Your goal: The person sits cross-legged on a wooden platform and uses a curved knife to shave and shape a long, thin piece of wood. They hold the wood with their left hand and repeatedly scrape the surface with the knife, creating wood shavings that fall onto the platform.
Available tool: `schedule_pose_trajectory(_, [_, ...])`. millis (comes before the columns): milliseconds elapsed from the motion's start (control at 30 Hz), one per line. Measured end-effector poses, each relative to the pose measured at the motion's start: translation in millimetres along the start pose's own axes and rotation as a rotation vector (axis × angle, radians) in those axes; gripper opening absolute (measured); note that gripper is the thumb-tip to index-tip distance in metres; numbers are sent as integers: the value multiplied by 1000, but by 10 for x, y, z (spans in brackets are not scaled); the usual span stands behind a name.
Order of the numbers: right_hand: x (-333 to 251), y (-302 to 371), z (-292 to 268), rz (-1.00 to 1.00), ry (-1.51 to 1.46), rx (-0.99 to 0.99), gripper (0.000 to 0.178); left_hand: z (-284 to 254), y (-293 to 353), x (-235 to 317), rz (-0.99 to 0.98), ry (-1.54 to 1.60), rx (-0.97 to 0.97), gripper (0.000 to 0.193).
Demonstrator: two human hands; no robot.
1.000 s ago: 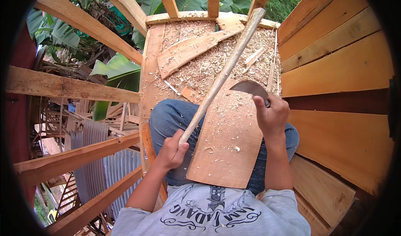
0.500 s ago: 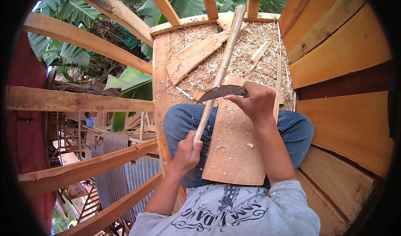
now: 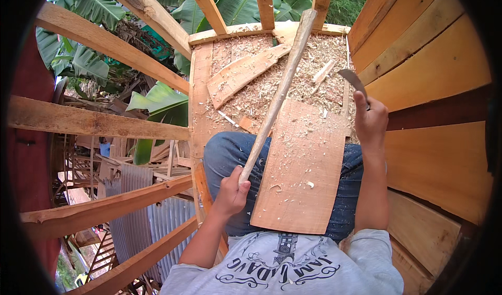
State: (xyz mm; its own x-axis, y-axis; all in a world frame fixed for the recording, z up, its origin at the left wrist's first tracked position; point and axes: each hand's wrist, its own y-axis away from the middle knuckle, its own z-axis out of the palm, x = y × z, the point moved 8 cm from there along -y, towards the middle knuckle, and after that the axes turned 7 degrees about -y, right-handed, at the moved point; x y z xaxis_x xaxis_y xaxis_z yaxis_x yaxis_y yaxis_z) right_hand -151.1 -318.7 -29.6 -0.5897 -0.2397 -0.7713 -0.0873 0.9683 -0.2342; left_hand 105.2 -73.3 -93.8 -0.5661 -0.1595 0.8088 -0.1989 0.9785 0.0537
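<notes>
My left hand (image 3: pixel 232 193) is closed round the near end of a long wooden stick (image 3: pixel 277 97), which slants away from me to the far right above my lap. My right hand (image 3: pixel 371 118) grips a knife with a curved dark blade (image 3: pixel 353 81), raised to the right, apart from the stick. The knife's handle is mostly hidden in my fist. Across my legs lies a wide flat board (image 3: pixel 300 175) sprinkled with shavings, just right of the stick's near part.
Wood shavings (image 3: pixel 308 94) cover the floor ahead, with a tapered plank (image 3: pixel 243 75) lying among them. Open wooden slats (image 3: pixel 99 120) run along the left, plants behind them. A plank wall (image 3: pixel 418 86) rises close on the right.
My right hand has swung the knife off the stick, to the right and slightly farther away. The stick's far end has shifted a little right; my left hand keeps its hold.
</notes>
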Motion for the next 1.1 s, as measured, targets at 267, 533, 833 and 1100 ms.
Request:
schedule_pose_trajectory(267, [-808, 701, 902, -541, 11, -171, 66, 6, 67, 41, 15, -60, 99, 32])
schedule_pose_trajectory(533, [-670, 554, 707, -562, 102, -20, 70, 37, -30, 156, 49, -64, 60, 31])
schedule_pose_trajectory(833, [354, -355, 124, 157, -145, 140, 75, 34, 115, 37, 100, -29, 43, 31])
schedule_pose_trajectory(1100, [-367, 305, 189, -142, -27, -163, 66, -39, -57, 106, 33, 2, 14, 33])
